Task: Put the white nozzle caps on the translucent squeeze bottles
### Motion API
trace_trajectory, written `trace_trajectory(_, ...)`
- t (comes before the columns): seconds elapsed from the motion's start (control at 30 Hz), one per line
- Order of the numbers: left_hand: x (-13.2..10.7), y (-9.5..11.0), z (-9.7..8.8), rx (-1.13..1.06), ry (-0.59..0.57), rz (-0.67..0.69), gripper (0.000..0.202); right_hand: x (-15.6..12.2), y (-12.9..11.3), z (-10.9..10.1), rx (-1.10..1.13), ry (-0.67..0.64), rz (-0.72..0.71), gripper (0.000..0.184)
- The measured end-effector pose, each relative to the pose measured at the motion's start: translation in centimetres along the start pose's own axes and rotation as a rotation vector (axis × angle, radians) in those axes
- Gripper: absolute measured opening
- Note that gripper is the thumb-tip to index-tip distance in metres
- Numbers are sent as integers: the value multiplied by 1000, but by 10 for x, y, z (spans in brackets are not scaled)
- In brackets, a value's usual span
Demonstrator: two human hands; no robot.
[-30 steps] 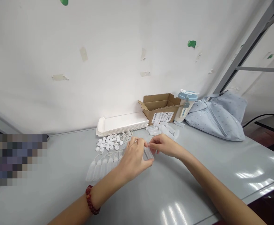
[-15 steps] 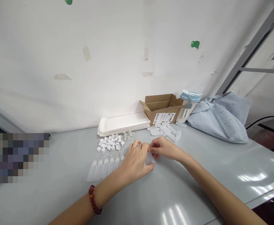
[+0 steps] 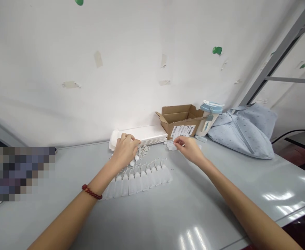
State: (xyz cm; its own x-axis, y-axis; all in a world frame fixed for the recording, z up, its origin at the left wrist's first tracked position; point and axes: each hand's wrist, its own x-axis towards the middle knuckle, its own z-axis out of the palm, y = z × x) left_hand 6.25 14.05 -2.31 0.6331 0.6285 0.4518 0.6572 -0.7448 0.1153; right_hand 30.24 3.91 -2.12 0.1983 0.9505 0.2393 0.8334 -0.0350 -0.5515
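My left hand (image 3: 125,151) is over the pile of small white caps (image 3: 133,162), in front of a white stack. Its fingers are bent and apart, with most fingertips hidden; I see nothing held. My right hand (image 3: 189,148) is above the loose translucent small bottles (image 3: 170,145), its thumb and fingers drawn together; whether something is between them cannot be made out. Nearer me, a slanting row of flat translucent bottles (image 3: 143,182) lies side by side, each with a thin white cord at its top. My left forearm covers the row's left end.
A stack of flat white boxes or sleeves (image 3: 152,133) lies along the wall. Beside it stand an open cardboard box (image 3: 182,119) and a blue-lidded cup (image 3: 209,119). A light blue cloth bag (image 3: 243,133) rests at the right. White cords (image 3: 143,151) lie by the caps.
Both hands have left the right end of the row. My left hand moved left and away to the caps, my right hand away to the loose bottles. The row is now largely uncovered.
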Motion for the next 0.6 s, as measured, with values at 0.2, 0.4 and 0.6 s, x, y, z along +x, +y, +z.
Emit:
trace_trajectory(0.2,0,3,5,100,-62,48,23,36,11,-3,-264,-19,-159,28)
trace_trajectory(0.4,-1,2,3,82,-91,27,19,41,22,-1,-442,-58,-245,42)
trace_trajectory(0.6,3,3,-4,-109,-66,-120,17,34,26,10,-573,-64,-301,50)
